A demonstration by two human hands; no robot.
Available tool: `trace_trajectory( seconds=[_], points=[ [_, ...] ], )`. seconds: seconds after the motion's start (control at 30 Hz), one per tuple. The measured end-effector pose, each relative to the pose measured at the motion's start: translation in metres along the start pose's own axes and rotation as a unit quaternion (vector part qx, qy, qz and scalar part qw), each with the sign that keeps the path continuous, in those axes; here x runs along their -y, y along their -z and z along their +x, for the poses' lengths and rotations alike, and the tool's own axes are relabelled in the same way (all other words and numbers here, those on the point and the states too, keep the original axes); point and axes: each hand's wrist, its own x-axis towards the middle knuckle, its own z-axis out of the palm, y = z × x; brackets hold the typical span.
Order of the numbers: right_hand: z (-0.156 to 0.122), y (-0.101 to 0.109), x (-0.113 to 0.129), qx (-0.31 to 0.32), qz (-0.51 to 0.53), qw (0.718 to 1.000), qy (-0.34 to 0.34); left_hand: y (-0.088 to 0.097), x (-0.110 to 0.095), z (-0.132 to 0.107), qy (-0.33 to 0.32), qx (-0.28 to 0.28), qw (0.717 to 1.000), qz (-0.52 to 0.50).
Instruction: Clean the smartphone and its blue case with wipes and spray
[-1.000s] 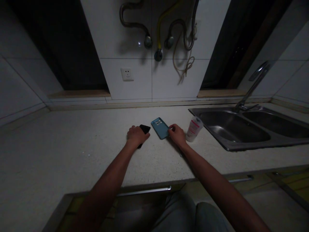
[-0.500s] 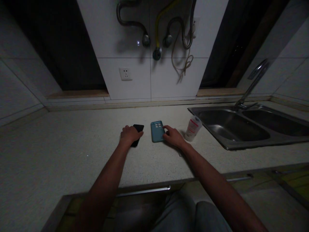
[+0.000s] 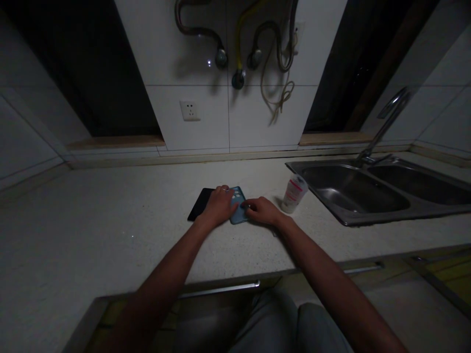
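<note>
A blue-green phone case (image 3: 239,214) with several camera cutouts lies on the pale countertop (image 3: 154,235), slightly turned. My left hand (image 3: 220,206) is closed at its left edge, the thumb over the case and the fingers near its top left corner. At the right edge, my right hand (image 3: 264,211) has the index finger and thumb bent onto the case. The black phone (image 3: 200,204) lies flat just left of my left hand, which covers part of its right side.
A clear plastic cup (image 3: 294,193) with red print stands right of my right hand. Beyond it is a steel double sink (image 3: 344,220) with a tap (image 3: 386,122). Behind the counter rise a tiled wall, a socket (image 3: 190,111) and hoses (image 3: 238,49).
My left hand has left the black phone and moved right onto the phone case. The case has turned and shifted slightly. My right hand stays at its right edge.
</note>
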Motion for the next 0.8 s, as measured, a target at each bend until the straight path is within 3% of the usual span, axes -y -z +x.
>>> trace_trajectory(
  seconds=[0.13, 0.23, 0.37, 0.53, 0.63, 0.73, 0.77, 0.8],
  points=[
    [-0.003, 0.001, 0.003, -0.007, -0.008, 0.999, 0.040, -0.010, -0.004, -0.003, -0.021, 0.032, 0.999, -0.031],
    [-0.004, 0.002, 0.006, -0.043, -0.029, 0.998, 0.035, -0.012, -0.006, -0.003, -0.032, 0.056, 0.997, -0.053],
    [-0.005, 0.009, 0.008, -0.174, -0.083, 0.981, 0.017, -0.011, -0.008, -0.003, -0.039, 0.079, 0.994, -0.057],
    [-0.021, 0.021, -0.002, -0.372, -0.086, 0.924, 0.004, -0.011, -0.005, -0.002, -0.002, 0.094, 0.994, -0.062],
    [-0.033, 0.028, -0.015, -0.522, -0.081, 0.849, 0.029, -0.012, -0.002, -0.001, 0.006, 0.092, 0.994, -0.056],
    [-0.038, 0.038, -0.023, -0.704, -0.055, 0.706, 0.055, -0.011, -0.003, -0.001, 0.012, 0.080, 0.996, -0.042],
    [-0.039, 0.041, -0.024, -0.742, -0.042, 0.668, 0.044, -0.011, -0.004, -0.001, 0.015, 0.077, 0.996, -0.036],
    [-0.039, 0.045, -0.024, -0.760, -0.027, 0.649, 0.023, -0.010, -0.005, 0.000, 0.018, 0.075, 0.996, -0.032]
  ],
)
